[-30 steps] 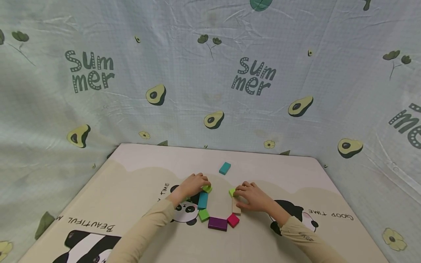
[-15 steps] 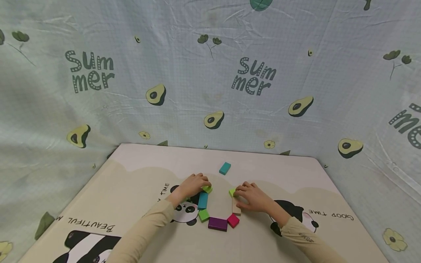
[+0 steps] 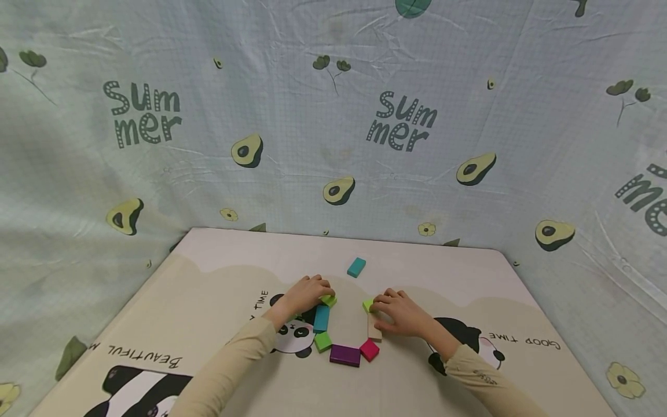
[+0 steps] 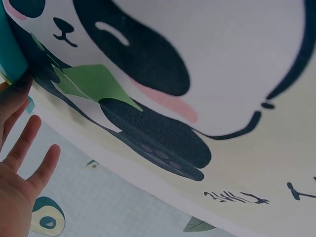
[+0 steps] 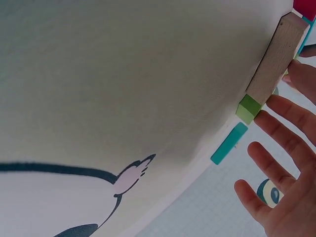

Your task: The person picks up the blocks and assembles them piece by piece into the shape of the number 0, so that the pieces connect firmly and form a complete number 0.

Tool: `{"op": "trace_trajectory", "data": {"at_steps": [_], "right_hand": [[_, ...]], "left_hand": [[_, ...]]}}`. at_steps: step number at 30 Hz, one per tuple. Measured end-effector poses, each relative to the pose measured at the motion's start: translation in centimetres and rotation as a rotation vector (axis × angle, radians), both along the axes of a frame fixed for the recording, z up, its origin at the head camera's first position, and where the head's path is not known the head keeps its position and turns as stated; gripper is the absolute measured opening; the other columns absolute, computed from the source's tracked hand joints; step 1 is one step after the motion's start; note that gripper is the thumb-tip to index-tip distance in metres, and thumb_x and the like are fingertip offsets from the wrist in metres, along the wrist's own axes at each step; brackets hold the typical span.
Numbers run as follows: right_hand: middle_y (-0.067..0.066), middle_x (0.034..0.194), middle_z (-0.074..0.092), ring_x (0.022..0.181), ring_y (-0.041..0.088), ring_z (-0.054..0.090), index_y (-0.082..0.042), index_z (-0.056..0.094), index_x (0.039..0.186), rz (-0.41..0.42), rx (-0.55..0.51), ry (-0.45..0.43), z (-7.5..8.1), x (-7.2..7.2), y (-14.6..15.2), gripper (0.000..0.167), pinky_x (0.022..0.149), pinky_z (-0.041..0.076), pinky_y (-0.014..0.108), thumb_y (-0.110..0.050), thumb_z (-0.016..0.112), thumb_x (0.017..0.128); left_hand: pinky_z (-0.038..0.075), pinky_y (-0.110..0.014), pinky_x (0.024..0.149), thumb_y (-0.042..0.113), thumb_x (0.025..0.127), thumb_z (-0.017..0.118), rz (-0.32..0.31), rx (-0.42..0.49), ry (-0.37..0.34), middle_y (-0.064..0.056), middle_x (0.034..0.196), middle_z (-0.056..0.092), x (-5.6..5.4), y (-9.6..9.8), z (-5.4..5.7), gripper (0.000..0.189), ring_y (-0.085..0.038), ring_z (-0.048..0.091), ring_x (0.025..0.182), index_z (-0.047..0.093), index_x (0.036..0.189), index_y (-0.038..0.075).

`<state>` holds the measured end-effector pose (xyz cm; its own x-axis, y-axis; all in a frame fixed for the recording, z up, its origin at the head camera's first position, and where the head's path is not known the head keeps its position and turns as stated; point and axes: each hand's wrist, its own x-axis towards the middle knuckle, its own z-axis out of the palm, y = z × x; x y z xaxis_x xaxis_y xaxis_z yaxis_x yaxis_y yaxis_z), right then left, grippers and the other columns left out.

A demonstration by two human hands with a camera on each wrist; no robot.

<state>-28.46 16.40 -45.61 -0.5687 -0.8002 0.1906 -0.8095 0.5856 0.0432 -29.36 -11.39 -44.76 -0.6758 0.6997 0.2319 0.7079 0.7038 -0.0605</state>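
Small blocks lie in a U on the table. My left hand [image 3: 306, 292] bends over a lime green block [image 3: 329, 300] at the top of its left side, pinching it with thumb and index finger, partly hidden. Below come a teal block [image 3: 321, 319] and a green block [image 3: 322, 341]. A purple block [image 3: 345, 355] forms the bottom, beside a red block [image 3: 369, 350]. My right hand [image 3: 401, 313] touches the lime block [image 5: 248, 107] at the top of the right side with extended fingertips, its thumb by the plain wooden block [image 5: 278, 57].
A single teal block [image 3: 356, 267] lies farther back, beyond the U's open end. Panda drawings and lettering cover the light table [image 3: 208, 301]. A pale printed cloth [image 3: 292, 104] hangs behind the table's far edge.
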Motion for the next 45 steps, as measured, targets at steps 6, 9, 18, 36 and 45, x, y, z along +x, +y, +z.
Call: {"op": "trace_trajectory", "data": {"at_steps": [6, 9, 18, 36, 45], "right_hand": [[-0.001, 0.106, 0.060, 0.095, 0.016, 0.047, -0.017, 0.062, 0.106, 0.011, -0.008, 0.005, 0.01, -0.01, -0.02, 0.029, 0.079, 0.040, 0.039, -0.034, 0.060, 0.083], [-0.001, 0.106, 0.060, 0.096, 0.016, 0.047, -0.017, 0.062, 0.106, 0.008, -0.011, 0.002, -0.03, -0.01, -0.01, 0.029, 0.079, 0.040, 0.039, -0.035, 0.060, 0.082], [-0.001, 0.107, 0.060, 0.096, 0.016, 0.047, -0.018, 0.062, 0.106, -0.009, -0.009, -0.021, -0.07, 0.00, 0.08, 0.030, 0.080, 0.040, 0.039, -0.036, 0.059, 0.083], [-0.001, 0.108, 0.060, 0.097, 0.016, 0.047, -0.018, 0.061, 0.106, -0.015, -0.010, -0.012, -0.02, 0.12, -0.02, 0.029, 0.081, 0.040, 0.039, -0.036, 0.058, 0.084], [-0.001, 0.108, 0.057, 0.099, 0.017, 0.045, -0.018, 0.060, 0.112, -0.008, 0.024, -0.013, 0.19, -0.03, -0.10, 0.034, 0.080, 0.039, 0.039, -0.036, 0.059, 0.083]], "left_hand": [[0.045, -0.033, 0.071, 0.011, 0.078, 0.066, 0.005, 0.001, -0.007, 0.001, 0.099, 0.064, 0.07, -0.03, -0.03, 0.026, -0.016, 0.055, 0.090, 0.066, 0.102, 0.018], [0.045, -0.033, 0.072, 0.013, 0.078, 0.066, 0.010, -0.010, -0.001, 0.000, 0.101, 0.064, 0.14, -0.14, -0.01, 0.027, -0.017, 0.055, 0.092, 0.064, 0.105, 0.017], [0.045, -0.031, 0.070, 0.016, 0.077, 0.067, 0.004, -0.010, 0.014, 0.000, 0.100, 0.064, 0.11, -0.33, -0.12, 0.028, -0.017, 0.055, 0.091, 0.064, 0.105, 0.017], [0.045, -0.030, 0.070, 0.013, 0.076, 0.067, -0.034, 0.011, 0.027, 0.002, 0.098, 0.064, -0.18, -0.11, -0.37, 0.024, -0.015, 0.054, 0.088, 0.067, 0.100, 0.017], [0.045, -0.031, 0.072, 0.012, 0.078, 0.066, -0.022, 0.010, 0.009, 0.002, 0.099, 0.065, -0.19, 0.01, -0.33, 0.023, -0.015, 0.054, 0.089, 0.067, 0.100, 0.018]]}}
